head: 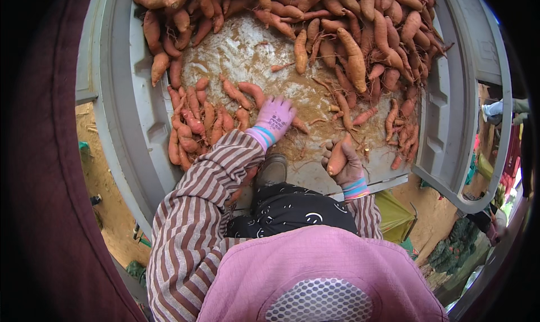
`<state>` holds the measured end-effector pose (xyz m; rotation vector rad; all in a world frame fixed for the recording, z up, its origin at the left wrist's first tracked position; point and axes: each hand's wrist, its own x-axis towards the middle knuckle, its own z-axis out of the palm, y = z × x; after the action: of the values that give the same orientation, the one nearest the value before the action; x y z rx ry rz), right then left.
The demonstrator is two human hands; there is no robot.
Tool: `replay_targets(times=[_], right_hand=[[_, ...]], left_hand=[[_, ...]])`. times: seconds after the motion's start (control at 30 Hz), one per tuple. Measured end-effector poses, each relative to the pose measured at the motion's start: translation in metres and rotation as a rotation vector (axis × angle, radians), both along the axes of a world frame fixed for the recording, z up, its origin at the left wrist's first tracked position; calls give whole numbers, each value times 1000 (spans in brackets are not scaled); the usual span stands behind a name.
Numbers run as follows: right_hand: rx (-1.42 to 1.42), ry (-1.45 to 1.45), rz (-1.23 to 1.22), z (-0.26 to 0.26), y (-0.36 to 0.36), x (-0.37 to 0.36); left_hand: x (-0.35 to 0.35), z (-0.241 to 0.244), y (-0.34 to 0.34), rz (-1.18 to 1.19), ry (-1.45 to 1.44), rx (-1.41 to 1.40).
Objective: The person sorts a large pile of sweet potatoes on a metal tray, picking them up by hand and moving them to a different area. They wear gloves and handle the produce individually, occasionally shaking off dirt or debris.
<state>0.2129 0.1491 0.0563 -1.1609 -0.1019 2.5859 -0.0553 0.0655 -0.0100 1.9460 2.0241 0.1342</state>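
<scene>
My right hand [348, 168], in a soiled glove with a striped cuff, grips a sweet potato [338, 155] near the truck bed's back edge. My left hand [276, 117], in a pink glove bearing writing, reaches low over the bed floor, its back toward me. One curved sweet potato [253, 90] lies by its fingers, and another sweet potato [300, 125] pokes out on the thumb side. The palm is hidden, so I cannot tell whether it holds anything. Left of that hand lies a group of smaller sweet potatoes [194, 125].
A large heap of sweet potatoes [329, 9] fills the far end of the dirt-covered truck bed [236, 47]. Small rooty pieces [407, 140] lie at the right. Metal side walls [126, 89] flank the bed. My shoe [271, 170] stands on its floor. A green-yellow sack [392, 216] is outside.
</scene>
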Motion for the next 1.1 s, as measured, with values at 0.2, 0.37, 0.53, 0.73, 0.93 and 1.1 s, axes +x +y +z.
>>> replay_targets(times=[0.2, 0.37, 0.53, 0.73, 0.93, 1.1], right_hand=[[-62, 35, -241, 7, 17, -3], [198, 71, -184, 47, 34, 22], [346, -335, -279, 98, 37, 176], [167, -1156, -763, 74, -24, 376], [152, -534, -601, 98, -15, 256], [150, -337, -340, 53, 2, 145]], left_hand=[[-28, 47, 14, 666, -1092, -116], [-13, 36, 5, 882, -2126, -132], [-25, 20, -41, 665, -2531, -217], [-4, 39, -54, 1187, -2011, -142], [-20, 26, -63, 437, -396, -198], [-19, 68, 8, 262, -174, 149]])
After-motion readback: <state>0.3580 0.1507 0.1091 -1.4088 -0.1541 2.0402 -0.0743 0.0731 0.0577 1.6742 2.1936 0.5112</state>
